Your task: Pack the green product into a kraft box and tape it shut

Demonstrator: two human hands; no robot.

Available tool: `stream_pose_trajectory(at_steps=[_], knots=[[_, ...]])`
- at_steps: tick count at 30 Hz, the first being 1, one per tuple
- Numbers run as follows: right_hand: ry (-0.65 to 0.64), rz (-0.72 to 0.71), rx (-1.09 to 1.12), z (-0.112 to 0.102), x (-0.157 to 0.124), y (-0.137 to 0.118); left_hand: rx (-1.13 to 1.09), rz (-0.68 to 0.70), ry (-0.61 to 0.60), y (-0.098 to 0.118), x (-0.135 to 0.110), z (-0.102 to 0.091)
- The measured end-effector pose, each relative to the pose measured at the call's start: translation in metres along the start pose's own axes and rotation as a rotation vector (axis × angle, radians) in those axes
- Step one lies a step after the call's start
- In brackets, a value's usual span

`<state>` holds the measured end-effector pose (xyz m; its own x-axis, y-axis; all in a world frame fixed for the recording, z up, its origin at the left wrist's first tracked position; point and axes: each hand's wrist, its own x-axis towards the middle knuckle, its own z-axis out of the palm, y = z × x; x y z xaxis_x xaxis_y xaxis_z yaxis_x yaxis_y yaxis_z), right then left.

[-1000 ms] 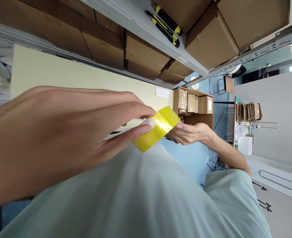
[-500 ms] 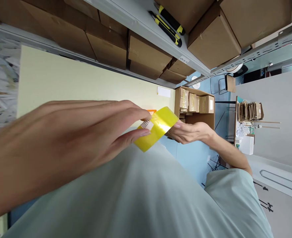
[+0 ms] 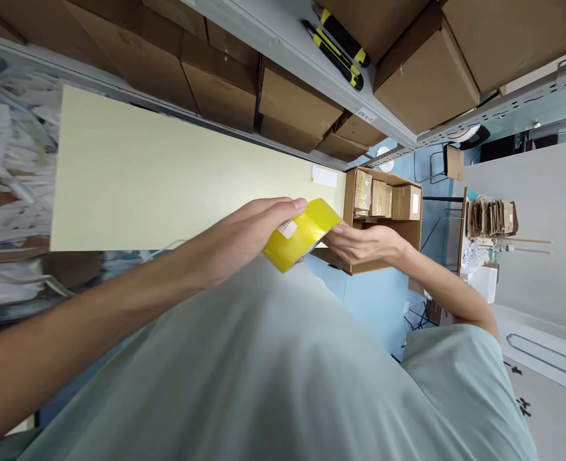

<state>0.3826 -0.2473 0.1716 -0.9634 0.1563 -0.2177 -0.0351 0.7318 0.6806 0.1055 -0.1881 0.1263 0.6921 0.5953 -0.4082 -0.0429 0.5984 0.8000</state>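
A glossy yellow packet (image 3: 307, 234) with a small white barcode label (image 3: 287, 228) is held in front of my shirt, tilted, between both hands. My left hand (image 3: 244, 237) grips its left side, the thumb lying along the upper edge and the other fingers mostly hidden behind it. From the right, my right hand (image 3: 360, 242) holds the lower right edge with its fingertips, and part of its grip is hidden by the packet.
A pale yellow tabletop (image 3: 168, 173) lies beyond my hands. At its right end stands an open carton (image 3: 386, 235) with several small taped boxes. Utility knives (image 3: 335, 54) rest on the grey shelf (image 3: 283, 38) beside cardboard boxes (image 3: 427, 77). Crumpled paper scraps (image 3: 14, 141) fill the far left.
My left hand has drawn back from close to the camera and its thumb has shifted to the packet's upper edge, uncovering the label. The orange patch behind the packet no longer shows.
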Motion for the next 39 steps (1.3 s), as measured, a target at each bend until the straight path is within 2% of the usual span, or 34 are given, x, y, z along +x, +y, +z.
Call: stream_pose_trajectory(at_steps=[4, 9, 16, 22, 29, 35, 39], knots=[[-0.01, -0.015, 0.006, 0.005, -0.002, -0.005, -0.008, 0.0, -0.051, -0.003, 0.002, 0.004], [0.001, 0.012, 0.033, 0.0, -0.004, -0.001, 0.012, -0.027, -0.078, 0.007, 0.0, 0.007], [-0.138, -0.085, 0.122, -0.003, -0.002, -0.003, 0.062, -0.075, -0.142, 0.014, 0.002, 0.01], [-0.098, -0.032, 0.12, -0.002, -0.005, -0.009, 0.05, -0.061, -0.154, 0.012, 0.0, 0.013], [-0.193, -0.019, 0.363, 0.003, -0.007, -0.013, 0.014, -0.081, -0.171, 0.007, -0.001, 0.012], [-0.084, 0.005, 0.195, 0.005, -0.008, -0.012, -0.044, -0.071, -0.196, 0.011, -0.002, 0.011], [-0.087, 0.008, 0.175, 0.006, -0.005, -0.011, 0.008, -0.091, -0.149, 0.013, 0.001, 0.011]])
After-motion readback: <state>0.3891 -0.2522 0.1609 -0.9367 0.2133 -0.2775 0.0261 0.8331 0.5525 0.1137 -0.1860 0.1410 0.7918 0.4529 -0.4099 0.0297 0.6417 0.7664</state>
